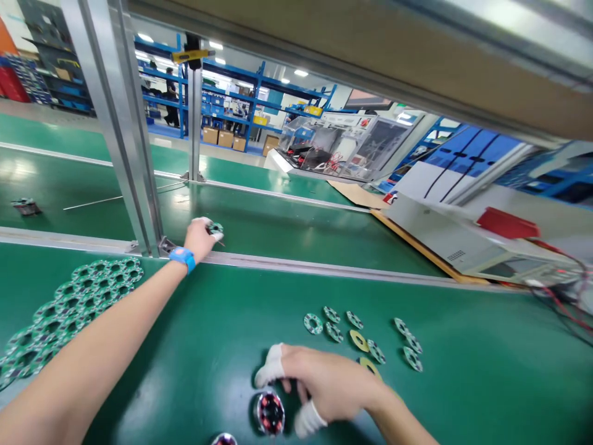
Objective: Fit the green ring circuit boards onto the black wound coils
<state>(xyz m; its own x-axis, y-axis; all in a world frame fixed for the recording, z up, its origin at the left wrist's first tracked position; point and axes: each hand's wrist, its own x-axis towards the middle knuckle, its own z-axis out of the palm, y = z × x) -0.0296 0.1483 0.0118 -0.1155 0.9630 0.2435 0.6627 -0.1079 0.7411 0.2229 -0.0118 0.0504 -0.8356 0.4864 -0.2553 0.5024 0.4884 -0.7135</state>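
My left hand (200, 238), with a blue band at the wrist, is stretched out beyond the metal rail and pinches a small ring-shaped green circuit board (215, 228). Near the front edge, my right hand (310, 386) has white covers on its thumb and finger, spread apart around the right and upper side of a round metal motor part (270, 413) with red coils. Nothing shows between those fingertips. A second coil part (224, 439) is cut off by the bottom edge. Several green ring boards (313, 324) and yellow rings (359, 340) lie beyond my right hand.
Many joined ring boards (88, 293) lie at the left, partly behind my left forearm. An upright metal post (123, 130) stands beside my left hand. A rail (296, 266) crosses the green table. A grey instrument (454, 238) with cables sits at the right. A distant person (171, 96) stands near shelves.
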